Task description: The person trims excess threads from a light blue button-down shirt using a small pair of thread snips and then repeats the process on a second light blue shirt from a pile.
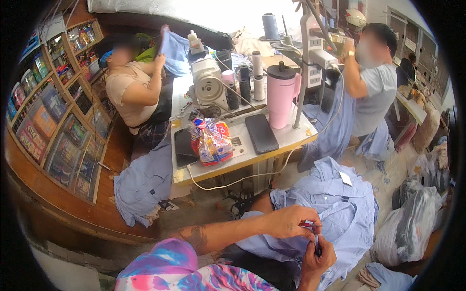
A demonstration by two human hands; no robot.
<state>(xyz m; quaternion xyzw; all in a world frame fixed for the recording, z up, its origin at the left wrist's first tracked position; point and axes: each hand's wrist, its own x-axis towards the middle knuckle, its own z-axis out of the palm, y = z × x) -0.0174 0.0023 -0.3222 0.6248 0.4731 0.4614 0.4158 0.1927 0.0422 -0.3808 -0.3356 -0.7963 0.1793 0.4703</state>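
Observation:
A light blue shirt with a white tag and a small dark label is spread over my lap. My left hand comes across from the left, its fingers pinched on a small red tool with a thin metallic tip; its exact kind is too small to make out. Just below it, my right hand pinches a narrow fold of the shirt, with something small and dark between thumb and fingers. The two hands nearly touch at the fingertips.
Ahead stands a sewing table with a white machine, thread cones, a pink tumbler, a phone and a bread bag. A white cable droops along its edge. Two people handle blue garments beyond. Plastic-wrapped bundles lie right.

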